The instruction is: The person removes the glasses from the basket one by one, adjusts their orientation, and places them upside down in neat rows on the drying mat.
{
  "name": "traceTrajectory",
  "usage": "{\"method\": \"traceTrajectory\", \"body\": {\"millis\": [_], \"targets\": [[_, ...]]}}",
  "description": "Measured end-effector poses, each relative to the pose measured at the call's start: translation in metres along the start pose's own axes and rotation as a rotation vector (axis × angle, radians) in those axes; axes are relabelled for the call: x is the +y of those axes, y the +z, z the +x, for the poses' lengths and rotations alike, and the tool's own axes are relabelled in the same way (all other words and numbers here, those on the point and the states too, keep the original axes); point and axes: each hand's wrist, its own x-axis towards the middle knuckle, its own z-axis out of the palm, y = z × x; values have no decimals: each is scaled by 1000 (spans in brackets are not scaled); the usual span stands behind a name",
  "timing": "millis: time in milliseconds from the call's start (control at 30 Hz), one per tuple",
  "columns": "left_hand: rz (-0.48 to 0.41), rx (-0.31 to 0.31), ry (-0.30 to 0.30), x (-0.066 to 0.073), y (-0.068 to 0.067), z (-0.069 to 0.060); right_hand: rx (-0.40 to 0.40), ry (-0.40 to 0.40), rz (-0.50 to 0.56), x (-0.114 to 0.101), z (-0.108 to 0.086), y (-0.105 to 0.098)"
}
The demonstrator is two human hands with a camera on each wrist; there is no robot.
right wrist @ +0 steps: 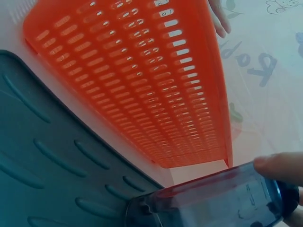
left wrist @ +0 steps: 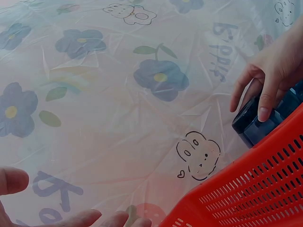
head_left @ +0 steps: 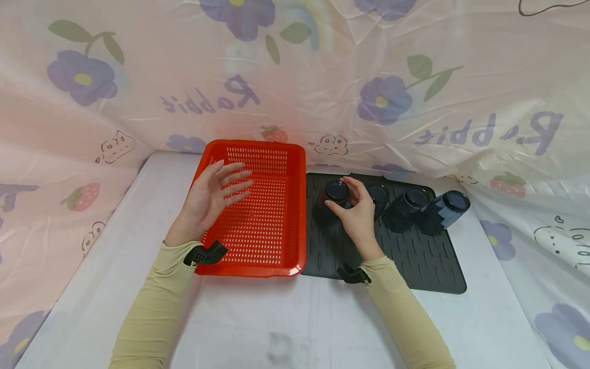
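My right hand (head_left: 360, 218) grips a dark blue see-through glass (head_left: 336, 191) near its upper end, thumb on one side and fingers on the other. In the right wrist view the glass's (right wrist: 213, 201) lower end meets the dark ribbed drying mat (right wrist: 42, 156). Three similar glasses stand on the mat to the right: one beside my fingers (head_left: 380, 195), another (head_left: 405, 210), and a tilted-looking one (head_left: 444, 212) at the far right. Over the red perforated basket (head_left: 249, 270), my left hand (head_left: 207, 200) hovers with fingers spread, holding nothing.
The basket stands directly left of the mat, its wall (right wrist: 132, 85) rising close beside the held glass. A white table surface (head_left: 276, 318) lies in front. Printed fabric (head_left: 313, 77) hangs behind and at both sides.
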Motion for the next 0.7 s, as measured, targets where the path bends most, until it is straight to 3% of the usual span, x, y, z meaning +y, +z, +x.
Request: {"method": "traceTrajectory", "body": {"millis": [133,367,700], "targets": [[-2,-2,-5,0,1,0,-26,25,1,-3,0,-2],[-8,-1,-12,1,2,0,-119,30,-18,-34,-4,-9],[-18,-5,-26,-1,2,0,-225,51,-32,-36,-5,-20]]}}
